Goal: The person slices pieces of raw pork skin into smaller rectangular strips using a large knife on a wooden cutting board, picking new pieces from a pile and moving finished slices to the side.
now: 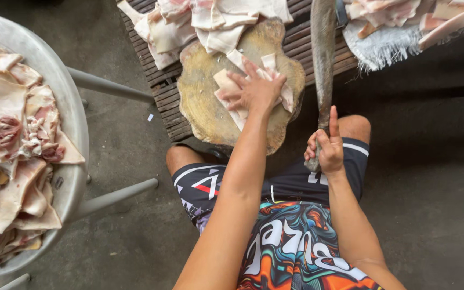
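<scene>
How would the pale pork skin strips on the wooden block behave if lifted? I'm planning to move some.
The strips probably flop: they drape and fold under the left hand. Their wet sheen suggests slipperiness. Thin, so likely light.

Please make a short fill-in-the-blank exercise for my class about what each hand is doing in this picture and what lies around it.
1. The left hand presses pale meat strips onto a wooden ____.
2. The right hand grips the handle of a long ____.
3. The round tray piled with meat stands on the person's ____ side.
4. The board rests on a slatted wooden ____.

Missing words: board; knife; left; rack
</scene>
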### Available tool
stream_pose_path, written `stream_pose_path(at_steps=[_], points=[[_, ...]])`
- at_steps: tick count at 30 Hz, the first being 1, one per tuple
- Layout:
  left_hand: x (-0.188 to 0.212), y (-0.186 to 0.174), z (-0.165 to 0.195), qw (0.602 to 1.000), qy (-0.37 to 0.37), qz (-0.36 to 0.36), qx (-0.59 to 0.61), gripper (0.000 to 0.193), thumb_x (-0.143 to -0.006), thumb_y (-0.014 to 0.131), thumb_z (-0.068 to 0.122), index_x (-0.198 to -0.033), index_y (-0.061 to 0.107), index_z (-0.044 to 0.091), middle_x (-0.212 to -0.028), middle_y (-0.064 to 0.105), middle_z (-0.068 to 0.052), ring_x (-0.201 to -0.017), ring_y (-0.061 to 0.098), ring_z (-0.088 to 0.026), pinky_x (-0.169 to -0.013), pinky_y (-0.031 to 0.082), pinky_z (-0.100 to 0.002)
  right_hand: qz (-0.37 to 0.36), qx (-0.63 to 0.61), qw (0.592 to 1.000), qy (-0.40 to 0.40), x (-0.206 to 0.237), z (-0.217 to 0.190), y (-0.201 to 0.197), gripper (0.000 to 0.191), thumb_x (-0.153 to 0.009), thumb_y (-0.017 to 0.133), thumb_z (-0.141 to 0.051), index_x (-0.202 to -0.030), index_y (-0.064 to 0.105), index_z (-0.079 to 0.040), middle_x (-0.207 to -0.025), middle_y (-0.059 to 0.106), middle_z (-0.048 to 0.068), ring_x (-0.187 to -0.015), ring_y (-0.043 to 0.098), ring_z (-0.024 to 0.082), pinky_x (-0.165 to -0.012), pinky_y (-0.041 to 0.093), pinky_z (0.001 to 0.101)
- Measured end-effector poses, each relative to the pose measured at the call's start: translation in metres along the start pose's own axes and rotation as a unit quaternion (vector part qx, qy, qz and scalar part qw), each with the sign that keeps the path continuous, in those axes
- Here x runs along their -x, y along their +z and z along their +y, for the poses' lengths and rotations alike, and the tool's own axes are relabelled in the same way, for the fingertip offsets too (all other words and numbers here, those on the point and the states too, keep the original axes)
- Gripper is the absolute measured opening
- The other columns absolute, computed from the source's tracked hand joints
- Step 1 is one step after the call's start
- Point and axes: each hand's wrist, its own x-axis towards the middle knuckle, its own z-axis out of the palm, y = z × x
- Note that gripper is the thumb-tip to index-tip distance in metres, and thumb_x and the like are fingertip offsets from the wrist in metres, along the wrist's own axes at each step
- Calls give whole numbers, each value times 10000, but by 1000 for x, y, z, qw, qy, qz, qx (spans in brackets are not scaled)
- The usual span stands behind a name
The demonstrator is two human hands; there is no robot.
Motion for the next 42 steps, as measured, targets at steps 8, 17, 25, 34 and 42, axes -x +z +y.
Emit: stream_pose_path(at_steps=[8, 17, 25, 34, 42], points=[[-20, 3, -22, 999, -26, 32, 24, 1192, -727, 801, 515, -1639, 78, 259, -1689, -50, -242, -1418, 119, -705, -1047, 322, -789, -27, 46, 998, 44, 8, 13, 7, 757, -1073, 484, -97, -1675, 139, -398, -732, 499, 18, -550, 490, 95, -532, 529, 295], [-26, -8, -81, 997, -4, 79, 22, 1263, -689, 873, 178, -1651, 56, 128, -1348, 434, -288, -1175, 514, -390, -1008, 475, -475, -33, 94, 990, 101, 5, 8, 16, 725, -1032, 538, -97, -1645, 239, -344, -678, 495, -6, -541, 482, 73, -515, 509, 258], [-28, 2, -94, 972, 135, 184, -50, 943, -832, 805, 123, -1589, 244, 64, -1161, 599, -257, -967, 654, -410, -798, 570, -503, -35, 105, 987, 119, 8, 7, 17, 733, -1020, 544, -80, -1645, 249, -324, -683, 482, -3, -557, 472, 75, -517, 506, 258], [-65, -22, -124, 862, 91, -59, 495, 277, -711, 682, -79, -981, 664, -19, -847, 688, -60, -701, 680, -173, -602, 559, -316, -45, -62, 981, 175, -27, 3, 24, 756, -1010, 494, -85, -1637, 184, -374, -721, 515, 54, -508, 487, 111, -511, 539, 317], [-56, 3, -69, 766, 31, -78, 637, 393, -746, 677, -87, -1110, 571, 18, -883, 628, -45, -732, 640, -146, -624, 556, -296, -63, -177, 943, 273, -70, -8, 28, 789, -998, 509, -66, -1625, 163, -398, -721, 500, 72, -497, 481, 130, -528, 542, 338]])
